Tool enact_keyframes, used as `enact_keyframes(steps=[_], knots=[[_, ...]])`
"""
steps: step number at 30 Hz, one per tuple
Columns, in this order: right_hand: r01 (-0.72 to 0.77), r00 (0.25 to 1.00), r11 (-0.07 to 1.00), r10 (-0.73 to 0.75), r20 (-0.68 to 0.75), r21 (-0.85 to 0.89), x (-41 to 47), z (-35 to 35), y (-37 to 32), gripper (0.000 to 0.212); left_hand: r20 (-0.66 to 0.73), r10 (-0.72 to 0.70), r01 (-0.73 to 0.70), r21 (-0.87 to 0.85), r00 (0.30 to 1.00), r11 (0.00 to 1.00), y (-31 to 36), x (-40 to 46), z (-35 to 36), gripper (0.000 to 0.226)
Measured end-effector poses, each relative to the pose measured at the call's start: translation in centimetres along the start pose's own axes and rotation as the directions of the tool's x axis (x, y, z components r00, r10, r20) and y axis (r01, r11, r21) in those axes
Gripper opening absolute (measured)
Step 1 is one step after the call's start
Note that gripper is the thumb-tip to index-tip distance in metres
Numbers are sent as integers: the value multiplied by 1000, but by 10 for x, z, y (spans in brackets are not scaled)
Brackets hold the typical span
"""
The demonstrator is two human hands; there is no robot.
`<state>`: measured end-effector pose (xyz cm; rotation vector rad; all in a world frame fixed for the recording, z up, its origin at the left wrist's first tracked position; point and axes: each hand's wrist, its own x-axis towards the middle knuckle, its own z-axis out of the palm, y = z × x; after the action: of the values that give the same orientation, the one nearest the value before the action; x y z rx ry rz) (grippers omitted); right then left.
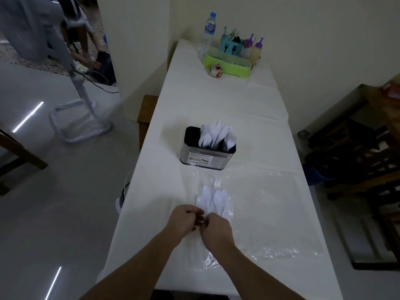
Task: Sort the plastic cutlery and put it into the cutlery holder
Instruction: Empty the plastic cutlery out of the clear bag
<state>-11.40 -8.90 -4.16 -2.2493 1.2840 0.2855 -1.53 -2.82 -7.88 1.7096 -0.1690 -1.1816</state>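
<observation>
From your head camera, the far end of the table [216, 100] holds a water bottle [208, 32], a green tray [227, 64], a teal utensil tub [230, 45], two purple-capped sauce bottles [252, 47] and a small painted cup [216, 70], all well apart from your work. Mid-table stands the holder [207, 149], a black and metal box with a label on its near face; white spoons, knives and forks stand upright in it, grouped from left to right. Nothing stands between it and you except a clear plastic bag [270, 213] spread flat, crinkled at its near edge. On the bag, just beyond your knuckles, lies the loose cutlery [213, 199]: a bundle of white spoons with fork tines poking out at the far end. Your left hand [186, 219] and right hand [216, 231] meet at the near end of that bundle, both curled narrow, fingertips pinched together on the handles or the bag film; you cannot tell which from here. Both forearms reach in from the near edge, converging. The table is long and narrow under a white cloth, running away from you beside a cream wall. Left of it are a pale glossy floor, a fan stand [80, 118] and a wooden chair [148, 113]; to the right, dark wooden furniture [357, 159].
</observation>
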Motion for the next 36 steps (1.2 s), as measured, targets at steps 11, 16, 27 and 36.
enact_keyframes(steps=[11,16,27,36], knots=[[9,988,998,-17,-155,-54,-18,-14,17,21,63,218,-215,556,974,802,-18,10,0,20],[50,979,983,-83,-185,-178,-22,-23,14,25,210,282,-350,647,936,678,-20,2,1,15],[189,943,889,-283,-175,-418,-22,-44,9,48,302,442,-510,702,845,497,-32,7,2,14],[173,921,870,-309,-237,-461,-25,-71,12,46,302,450,-514,708,841,484,-34,7,0,13]])
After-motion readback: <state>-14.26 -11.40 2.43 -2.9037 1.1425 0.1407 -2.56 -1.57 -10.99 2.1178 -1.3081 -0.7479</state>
